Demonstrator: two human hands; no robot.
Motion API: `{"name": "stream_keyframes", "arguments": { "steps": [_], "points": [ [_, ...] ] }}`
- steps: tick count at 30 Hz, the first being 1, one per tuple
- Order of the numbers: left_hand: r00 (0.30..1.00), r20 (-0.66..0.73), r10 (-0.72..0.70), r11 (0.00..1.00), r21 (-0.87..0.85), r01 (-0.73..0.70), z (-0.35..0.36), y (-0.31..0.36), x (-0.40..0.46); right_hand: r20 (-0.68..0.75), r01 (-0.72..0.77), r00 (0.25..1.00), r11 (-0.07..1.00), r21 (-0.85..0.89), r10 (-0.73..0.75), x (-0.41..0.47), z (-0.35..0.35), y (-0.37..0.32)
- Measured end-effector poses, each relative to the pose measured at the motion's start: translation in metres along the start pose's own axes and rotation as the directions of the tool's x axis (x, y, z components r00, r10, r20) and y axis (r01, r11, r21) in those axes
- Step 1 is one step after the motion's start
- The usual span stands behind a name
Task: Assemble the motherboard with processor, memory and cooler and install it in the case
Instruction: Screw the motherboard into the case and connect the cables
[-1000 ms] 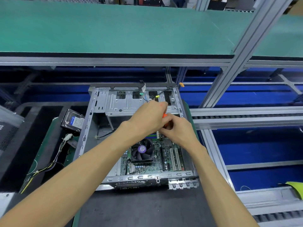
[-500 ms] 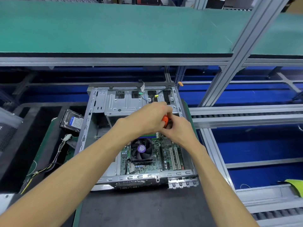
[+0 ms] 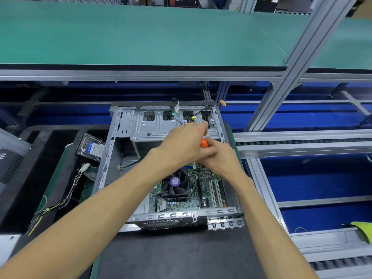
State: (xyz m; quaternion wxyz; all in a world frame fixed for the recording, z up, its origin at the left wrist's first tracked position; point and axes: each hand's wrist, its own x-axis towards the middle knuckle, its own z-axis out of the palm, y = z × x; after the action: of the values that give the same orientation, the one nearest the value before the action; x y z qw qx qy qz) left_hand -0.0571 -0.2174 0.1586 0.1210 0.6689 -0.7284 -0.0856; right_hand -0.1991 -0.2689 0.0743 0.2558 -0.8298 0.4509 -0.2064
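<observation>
Left hand (image 3: 182,144): curled round the orange tool (image 3: 203,143), above the board.
Right hand (image 3: 218,158): touching the left, fingers pinching the tool.
Board (image 3: 203,190): below both hands, inside the case (image 3: 112,150).
Cooler (image 3: 174,185): below the left wrist.

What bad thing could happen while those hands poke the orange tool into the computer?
The orange tool, gripped by both the left hand and right hand, might slip and scratch the green board below. Its tip is hidden, so aiming may be hard. The loose wires hanging just beyond the hands could snag on a finger.
</observation>
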Motion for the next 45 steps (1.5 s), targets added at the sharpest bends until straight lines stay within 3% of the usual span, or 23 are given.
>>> {"name": "stream_keyframes", "arguments": {
  "steps": [3, 9, 13, 15, 20, 24, 27, 30, 33, 35, 38, 41, 45],
  "points": [
    [0.996, -0.049, -0.079, 0.996, 0.041, 0.081, 0.003, 0.001, 0.001, -0.025, 0.023, 0.999, 1.0, 0.019, -0.023, -0.001, 0.0, 0.0],
    [0.979, 0.133, 0.152, 0.986, -0.089, -0.141, -0.004, -0.005, 0.004, -0.021, 0.012, 1.0, 1.0, 0.024, -0.012, -0.001, 0.0, -0.001],
    [0.997, -0.058, -0.048, 0.998, -0.054, 0.045, 0.008, -0.005, 0.0, -0.013, 0.011, 1.0, 0.999, 0.035, -0.01, -0.001, 0.0, 0.001],
    [0.993, -0.071, -0.097, 0.995, -0.045, 0.094, 0.009, -0.006, 0.002, -0.019, 0.026, 1.0, 0.999, 0.043, -0.025, -0.002, -0.001, 0.001],
    [0.993, 0.064, 0.099, 0.995, 0.004, -0.099, 0.0, -0.007, 0.007, 0.005, 0.033, 0.999, 0.999, 0.011, -0.033, -0.001, 0.0, 0.001],
    [0.99, 0.066, 0.124, 0.992, -0.015, -0.123, -0.001, -0.011, 0.003, 0.025, 0.035, 0.999, 0.999, 0.009, -0.035, -0.003, -0.001, -0.001],
    [0.998, 0.031, 0.054, 0.99, -0.131, -0.049, -0.002, -0.02, -0.01, -0.037, 0.008, 0.999, 0.999, 0.048, -0.007, -0.005, -0.003, -0.003],
    [0.997, -0.049, -0.055, 0.949, -0.313, 0.037, -0.011, -0.04, -0.029, -0.202, -0.025, 0.977, 0.973, 0.229, 0.072, -0.012, -0.005, -0.009],
    [0.963, -0.163, -0.215, 0.871, -0.478, 0.113, -0.021, -0.07, -0.053, -0.325, 0.033, 0.932, 0.855, 0.518, 0.161, -0.019, -0.011, -0.03],
    [0.924, -0.191, -0.333, 0.812, -0.557, 0.177, -0.024, -0.09, -0.069, -0.35, 0.105, 0.912, 0.704, 0.703, 0.214, -0.023, -0.015, -0.05],
    [0.861, -0.207, -0.464, 0.736, -0.63, 0.246, -0.028, -0.117, -0.093, -0.189, 0.082, 0.959, 0.432, 0.898, 0.211, -0.023, -0.01, -0.081],
    [0.826, -0.192, -0.53, 0.69, -0.664, 0.288, -0.03, -0.137, -0.121, 0.043, -0.063, 0.994, 0.2, 0.978, 0.102, -0.02, 0.008, -0.112],
    [0.794, -0.139, -0.592, 0.641, -0.678, 0.36, -0.03, -0.158, -0.159, 0.3, -0.291, 0.951, 0.107, 0.951, -0.078, -0.021, 0.046, -0.153]
  ]
}}
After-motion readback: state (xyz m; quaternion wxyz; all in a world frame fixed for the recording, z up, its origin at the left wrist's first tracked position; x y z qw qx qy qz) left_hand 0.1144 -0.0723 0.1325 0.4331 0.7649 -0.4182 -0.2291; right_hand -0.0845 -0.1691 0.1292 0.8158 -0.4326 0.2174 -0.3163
